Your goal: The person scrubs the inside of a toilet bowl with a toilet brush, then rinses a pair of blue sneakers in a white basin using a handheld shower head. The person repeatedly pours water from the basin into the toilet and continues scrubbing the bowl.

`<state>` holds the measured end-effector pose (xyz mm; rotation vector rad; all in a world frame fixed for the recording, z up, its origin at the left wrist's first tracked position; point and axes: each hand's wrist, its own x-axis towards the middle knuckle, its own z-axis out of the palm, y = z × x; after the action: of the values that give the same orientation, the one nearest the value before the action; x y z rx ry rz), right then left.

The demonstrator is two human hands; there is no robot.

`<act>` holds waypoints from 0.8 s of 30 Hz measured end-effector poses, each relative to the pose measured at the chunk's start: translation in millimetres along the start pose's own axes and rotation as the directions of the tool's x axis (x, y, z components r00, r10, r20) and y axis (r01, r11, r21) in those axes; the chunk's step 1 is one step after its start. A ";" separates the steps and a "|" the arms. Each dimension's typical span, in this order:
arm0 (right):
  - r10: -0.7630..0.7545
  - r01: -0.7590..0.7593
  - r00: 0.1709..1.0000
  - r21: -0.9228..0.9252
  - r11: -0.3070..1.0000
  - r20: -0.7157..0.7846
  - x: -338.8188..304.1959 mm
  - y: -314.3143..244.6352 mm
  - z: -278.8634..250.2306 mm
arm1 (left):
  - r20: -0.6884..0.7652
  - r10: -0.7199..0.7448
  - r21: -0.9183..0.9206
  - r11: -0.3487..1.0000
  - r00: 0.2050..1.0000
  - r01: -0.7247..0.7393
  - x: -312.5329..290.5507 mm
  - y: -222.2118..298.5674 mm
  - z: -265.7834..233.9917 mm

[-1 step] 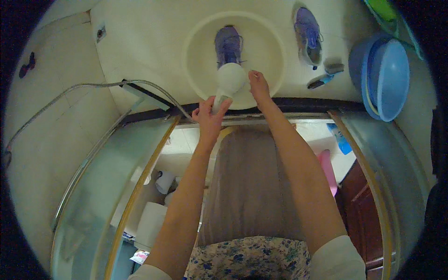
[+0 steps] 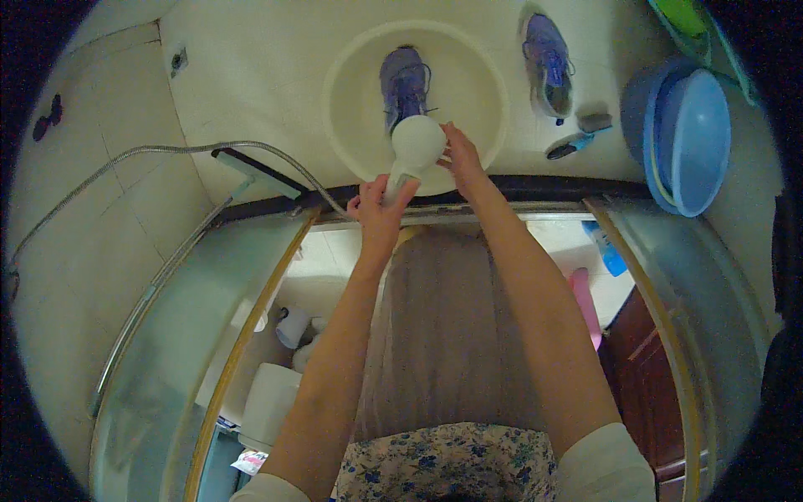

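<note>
My left hand (image 2: 381, 209) is wrapped round the handle of a white shower head (image 2: 418, 142), whose round head is over a cream basin (image 2: 335, 125). In the basin lies a purple lace-up shoe (image 2: 405, 79), its near end hidden behind the shower head. Just right of the shower head is my right hand (image 2: 462, 159), fingers apart and at its edge; whether they touch it I cannot tell. A second purple shoe (image 2: 549, 67) rests on the floor right of the basin, near a scrub brush (image 2: 577, 144) with a blue and black handle.
Blue basins (image 2: 698, 142) lean together at the right. A metal hose (image 2: 167, 151) arcs from the left wall over a squeegee (image 2: 259, 173). Dark sill (image 2: 552, 186) and frosted glass doors (image 2: 201, 309) lie between me and the floor. A brown-grey cloth covers my lap.
My right hand's fingers have gone from closed together to spread, moving closer to the shower head. The shower head has shifted slightly right relative to the shoe.
</note>
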<state>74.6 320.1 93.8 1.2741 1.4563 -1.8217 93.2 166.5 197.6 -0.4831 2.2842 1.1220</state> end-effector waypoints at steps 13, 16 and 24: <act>-0.305 -0.432 0.804 0.854 0.291 0.511 18.0 -17.1 2.0 | -0.061 0.278 0.112 0.956 0.959 -0.270 -29.9 23.3 39.7; -0.235 -0.377 0.855 0.865 0.330 0.463 7.6 -19.3 0.6 | 0.096 0.033 0.005 0.999 0.995 -0.033 -28.8 34.5 19.3; -0.177 -0.400 0.865 0.859 0.321 0.469 4.4 -25.5 17.8 | 0.220 0.083 0.060 0.993 0.972 -0.099 -38.8 35.3 -16.8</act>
<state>45.3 312.4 102.3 1.0986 -0.1967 -2.7280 99.8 176.7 251.3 -0.2177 2.1638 1.0770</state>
